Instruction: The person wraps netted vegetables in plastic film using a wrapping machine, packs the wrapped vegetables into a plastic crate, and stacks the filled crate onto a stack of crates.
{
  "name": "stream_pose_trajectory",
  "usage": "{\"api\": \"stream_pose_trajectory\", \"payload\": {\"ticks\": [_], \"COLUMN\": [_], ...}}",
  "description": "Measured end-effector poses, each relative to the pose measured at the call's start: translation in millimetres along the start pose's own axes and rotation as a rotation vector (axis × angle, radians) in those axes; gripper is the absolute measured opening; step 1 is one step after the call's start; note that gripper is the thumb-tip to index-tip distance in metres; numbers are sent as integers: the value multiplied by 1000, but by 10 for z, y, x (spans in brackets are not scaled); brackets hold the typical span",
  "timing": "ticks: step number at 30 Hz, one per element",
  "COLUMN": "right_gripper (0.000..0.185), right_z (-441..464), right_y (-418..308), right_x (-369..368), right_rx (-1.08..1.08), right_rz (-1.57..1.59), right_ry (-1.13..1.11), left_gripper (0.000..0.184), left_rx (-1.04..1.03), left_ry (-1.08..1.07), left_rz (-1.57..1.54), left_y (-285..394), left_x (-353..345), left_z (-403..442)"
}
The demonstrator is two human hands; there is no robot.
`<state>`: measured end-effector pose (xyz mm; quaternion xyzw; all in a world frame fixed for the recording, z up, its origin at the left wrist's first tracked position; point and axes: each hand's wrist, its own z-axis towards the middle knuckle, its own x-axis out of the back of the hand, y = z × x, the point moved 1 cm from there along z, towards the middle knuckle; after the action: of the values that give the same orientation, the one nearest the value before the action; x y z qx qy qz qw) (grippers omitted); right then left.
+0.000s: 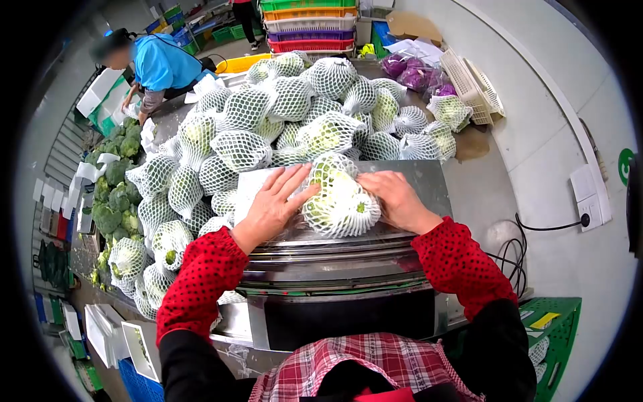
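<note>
On the metal wrapping station (422, 181), a pale cauliflower (339, 201) in a white foam net lies with its cut green stem toward me. Clear plastic film glints around and under it. My left hand (273, 204) rests at its left side, fingers spread and stretched out, the tips touching the net. At its right side my right hand (400, 199) has its fingers close together and bent against the cauliflower; the thumb is hidden. Beyond the station, a large heap of netted cauliflowers (244, 107) spreads across the table and down its left side.
Broccoli heads (114, 194) are piled at the left, near a co-worker in blue (164, 63). Purple cabbages (415, 74) and a cream basket (465, 87) stand at the back right. Stacked crates (310, 27) rise behind. A black cable (516, 248) hangs by the right wall above a green crate (559, 342).
</note>
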<state>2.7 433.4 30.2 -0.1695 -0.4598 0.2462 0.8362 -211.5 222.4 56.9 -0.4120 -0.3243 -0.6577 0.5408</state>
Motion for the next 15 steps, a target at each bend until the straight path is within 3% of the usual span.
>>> {"api": "stream_pose_trajectory", "payload": {"ticks": [2,5,7,8,10,11,12,13,14,15], "right_gripper": [58,56,54,51,47,45,40,37,34,30], "right_z": [17,-80,-194,-225,-481,-646,-889,-1105,-1240,-1336], "right_y": [-132,-461,-935,-1223,-1617,-1764,-1821,-1897,-1970,-2009], "right_x": [-45,124,340,458,398,297,146,-56,-196,-172], "right_rx": [-29,-152,-271,-224,-267,-407,-487,-585,-682,-1051], "right_rz": [-209,-52,123,64,207,395,368,512,656,790], "right_ry": [19,-58,-149,-192,-214,-279,-343,-240,-134,-333], "left_gripper": [75,80,80,81,80,76,72,67,58,51], "left_rx": [-18,20,163,212,339,425,505,761,750,949], "left_ry": [32,129,98,75,-43,-86,-125,-68,-181,-222], "left_rz": [73,-300,-636,-745,-744,-900,-1048,-1300,-1226,-1400], "left_y": [29,98,510,693,1127,1304,1479,1735,1813,1879], "left_x": [17,-78,352,520,756,668,559,487,452,303], "left_z": [63,-86,-187,-278,-522,-755,-1005,-1170,-1330,-1616]}}
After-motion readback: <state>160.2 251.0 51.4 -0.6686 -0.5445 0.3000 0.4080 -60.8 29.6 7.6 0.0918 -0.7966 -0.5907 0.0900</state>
